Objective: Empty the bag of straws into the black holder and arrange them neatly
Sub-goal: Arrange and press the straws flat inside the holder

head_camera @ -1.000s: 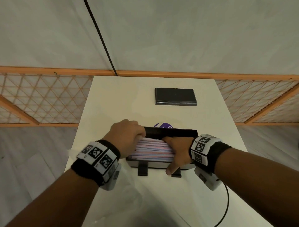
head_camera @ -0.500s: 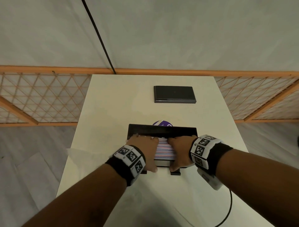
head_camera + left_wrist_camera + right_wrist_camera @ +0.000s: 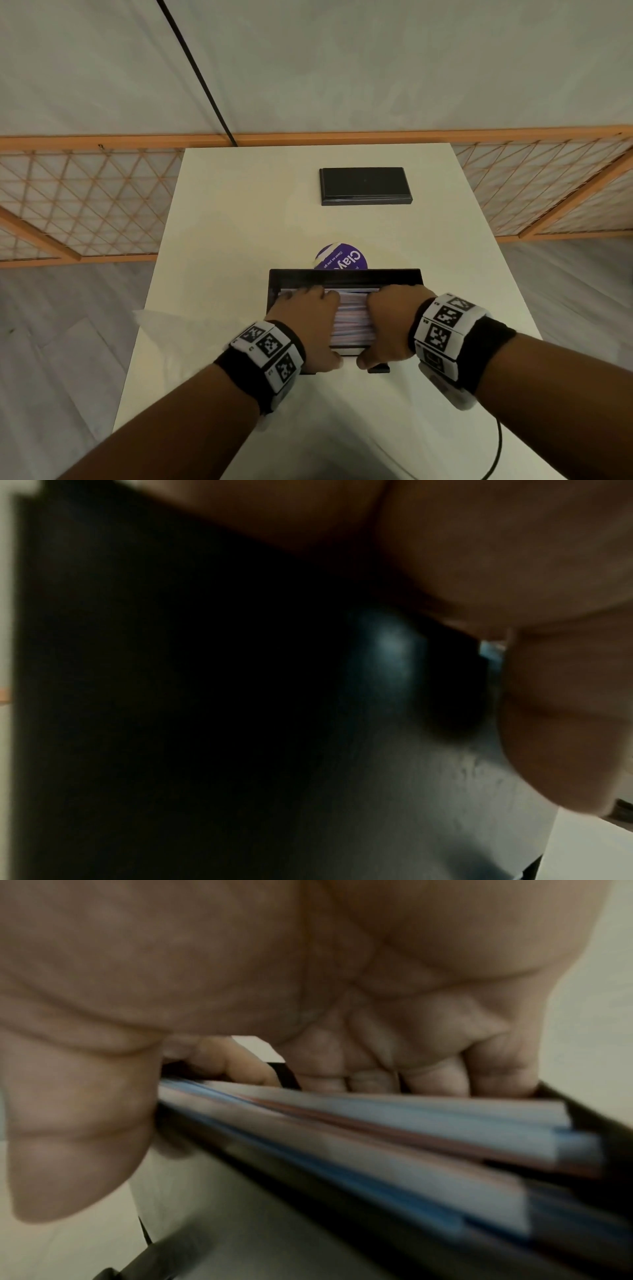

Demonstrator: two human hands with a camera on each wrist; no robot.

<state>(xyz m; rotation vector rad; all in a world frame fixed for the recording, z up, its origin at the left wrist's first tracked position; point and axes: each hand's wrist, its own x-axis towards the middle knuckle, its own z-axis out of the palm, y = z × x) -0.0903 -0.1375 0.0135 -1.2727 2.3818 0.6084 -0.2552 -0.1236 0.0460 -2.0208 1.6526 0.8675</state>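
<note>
The black holder (image 3: pixel 344 275) stands on the white table (image 3: pixel 239 212), filled with a flat stack of pink, blue and white straws (image 3: pixel 352 322). My left hand (image 3: pixel 308 325) and right hand (image 3: pixel 387 325) lie side by side on the stack, fingers curled down behind the straws and thumbs against the holder's front wall. In the right wrist view the fingers (image 3: pixel 377 1074) hook over the straws (image 3: pixel 411 1137) inside the holder (image 3: pixel 609 1123). The left wrist view is dark, showing only the holder's wall (image 3: pixel 171 696) and my thumb (image 3: pixel 565 723). The clear bag (image 3: pixel 150 322) lies limp at the table's left edge.
A flat black lid or tray (image 3: pixel 364 186) lies at the far end of the table. A purple round pack (image 3: pixel 342 262) sits just behind the holder. A black cable (image 3: pixel 496 445) runs off my right wrist. Orange lattice fencing (image 3: pixel 85 205) flanks the table.
My left hand left the holder's left end and came to rest on the straws beside the right hand, leaving the bag behind. The right hand has stayed on the stack.
</note>
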